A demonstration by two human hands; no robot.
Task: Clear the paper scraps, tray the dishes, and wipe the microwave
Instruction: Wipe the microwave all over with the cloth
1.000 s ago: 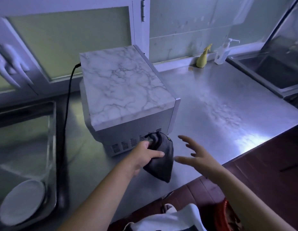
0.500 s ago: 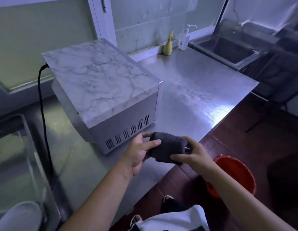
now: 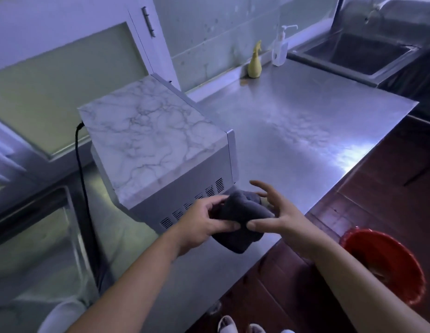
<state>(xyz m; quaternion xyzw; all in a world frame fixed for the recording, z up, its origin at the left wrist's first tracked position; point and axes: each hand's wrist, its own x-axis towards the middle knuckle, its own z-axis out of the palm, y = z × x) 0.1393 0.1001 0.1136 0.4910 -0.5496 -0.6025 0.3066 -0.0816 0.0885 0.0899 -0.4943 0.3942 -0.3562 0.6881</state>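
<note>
Microwave [image 3: 151, 140] sat at centre-left of frame on steel counter [image 3: 305, 116]; marble-pattern top up, vented side toward lower edge, door edge toward right, black cord [image 3: 80, 169] at left. Long axis unclear.
Left hand [image 3: 204, 224] gripped dark cloth [image 3: 235, 219] just below vents, thumb over fold.
Right hand [image 3: 278, 212] loose, fingers spread, thumb tip on cloth.
Clear tray [image 3: 69, 203] lower left, white dish [image 3: 62, 316] in it.
Red bucket [image 3: 389, 260] lower right on floor, contents unclear.
Sink [image 3: 358, 54] upper right.
</note>
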